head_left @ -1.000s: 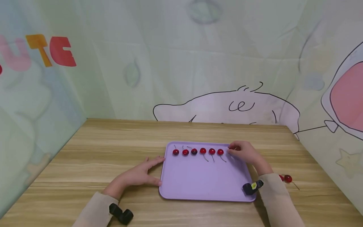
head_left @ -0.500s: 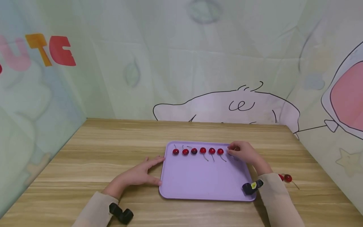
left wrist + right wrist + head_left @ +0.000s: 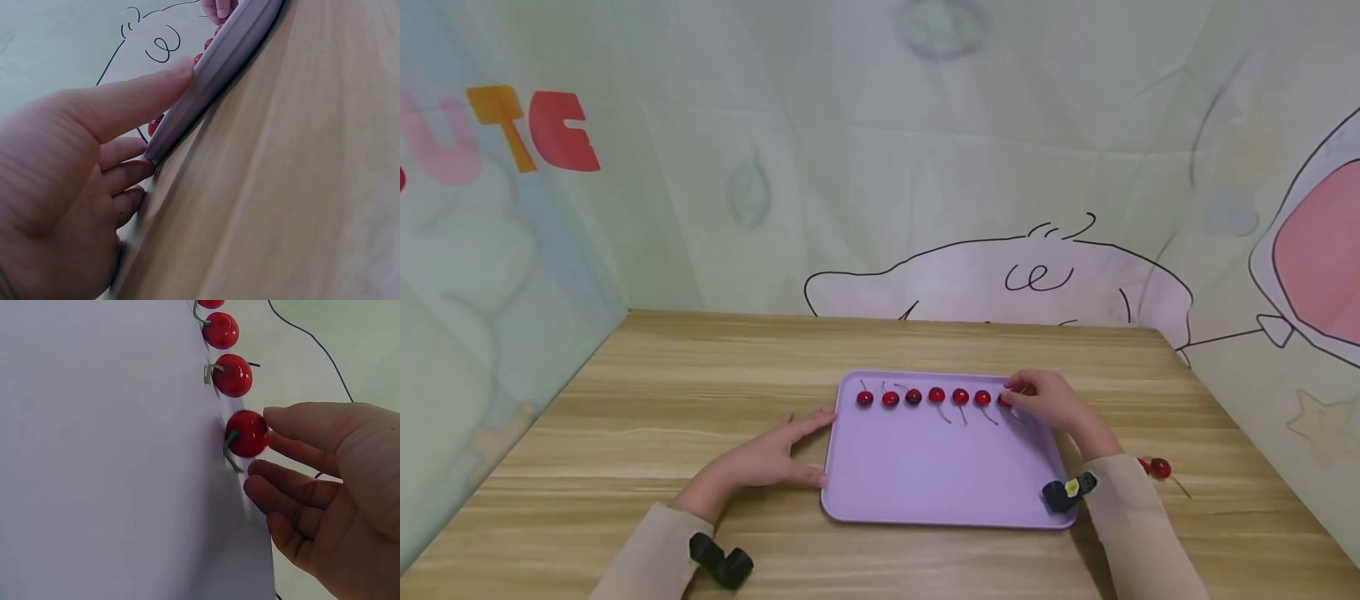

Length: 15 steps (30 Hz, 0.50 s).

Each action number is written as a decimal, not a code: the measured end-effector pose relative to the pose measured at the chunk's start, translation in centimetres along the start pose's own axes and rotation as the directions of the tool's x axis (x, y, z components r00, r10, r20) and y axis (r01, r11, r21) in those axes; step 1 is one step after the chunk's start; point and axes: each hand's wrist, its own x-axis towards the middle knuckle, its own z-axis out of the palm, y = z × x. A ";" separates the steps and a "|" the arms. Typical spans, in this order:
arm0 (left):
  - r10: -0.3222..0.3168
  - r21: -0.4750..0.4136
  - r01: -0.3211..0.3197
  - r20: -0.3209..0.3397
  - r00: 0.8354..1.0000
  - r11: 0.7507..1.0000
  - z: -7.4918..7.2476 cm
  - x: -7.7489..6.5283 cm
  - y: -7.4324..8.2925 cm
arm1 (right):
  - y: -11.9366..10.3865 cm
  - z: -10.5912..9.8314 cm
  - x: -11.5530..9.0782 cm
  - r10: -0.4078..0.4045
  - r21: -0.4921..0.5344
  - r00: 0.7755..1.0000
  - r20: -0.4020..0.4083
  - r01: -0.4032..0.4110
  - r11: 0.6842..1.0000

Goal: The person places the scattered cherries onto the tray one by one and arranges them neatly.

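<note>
In the head view a purple tray [image 3: 940, 475] lies on the table, with a row of several red cherries [image 3: 960, 397] along its far edge. My right hand [image 3: 1051, 404] is at the tray's far right corner. Between thumb and index finger it pinches a cherry [image 3: 245, 433] at the row's right end, mostly covered by the fingers in the head view. That cherry's green stem hangs free in the right wrist view. At the tray's left edge rests my left hand [image 3: 763, 457], its fingers and thumb spread and touching the rim [image 3: 187, 103].
On the wooden table [image 3: 737, 350], right of the tray, lie loose cherries [image 3: 1161, 468] beside the right sleeve, which partly covers them. Black wrist cameras are strapped at both cuffs. A printed cloth backdrop [image 3: 700, 208] stands behind the table.
The cherry at my right fingertips, hidden before, now shows partly at the end of the row. The right hand has barely shifted. My left hand keeps its place on the tray's edge.
</note>
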 end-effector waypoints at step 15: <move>0.009 0.015 -0.009 -0.006 1.000 1.000 0.0 0.0 0.2 | 0.5 -3.8 -3.2 -0.150 -0.047 0.977 -0.153 0.144 0.988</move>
